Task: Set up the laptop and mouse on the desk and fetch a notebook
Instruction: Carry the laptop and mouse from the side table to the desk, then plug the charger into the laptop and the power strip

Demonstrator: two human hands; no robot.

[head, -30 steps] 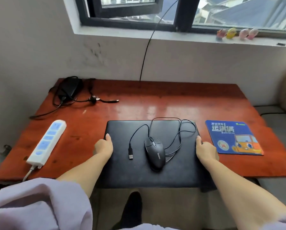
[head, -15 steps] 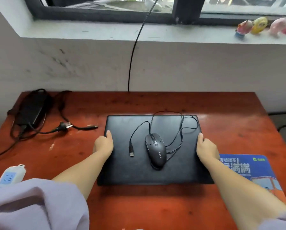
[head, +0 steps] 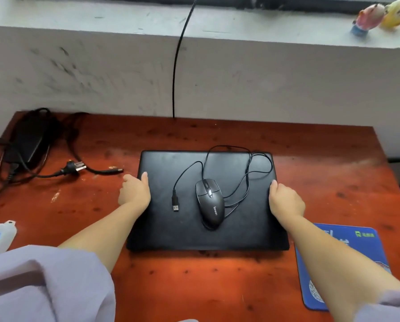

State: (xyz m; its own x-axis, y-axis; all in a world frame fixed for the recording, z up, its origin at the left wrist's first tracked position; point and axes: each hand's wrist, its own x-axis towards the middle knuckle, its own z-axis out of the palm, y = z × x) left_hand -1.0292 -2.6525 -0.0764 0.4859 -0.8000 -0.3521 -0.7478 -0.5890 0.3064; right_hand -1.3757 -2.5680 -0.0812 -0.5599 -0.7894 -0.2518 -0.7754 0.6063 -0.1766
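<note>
Closed matte-black slab laptop (head: 208, 205), flat at centre of red-brown wooden desk (head: 310, 159), gripped at side edges by left hand (head: 135, 191) and right hand (head: 286, 199), thumbs on lid, steadying the black corded mouse (head: 210, 206) riding atop; notebook unseen.

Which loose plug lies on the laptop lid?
The mouse's USB plug, beside the mouse. The pronged plug and barrel plug lie on the desk.

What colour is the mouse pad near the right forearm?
Blue, with green lettering and printed graphics; the mouse pad is partly covered by the forearm in the head view.
</note>
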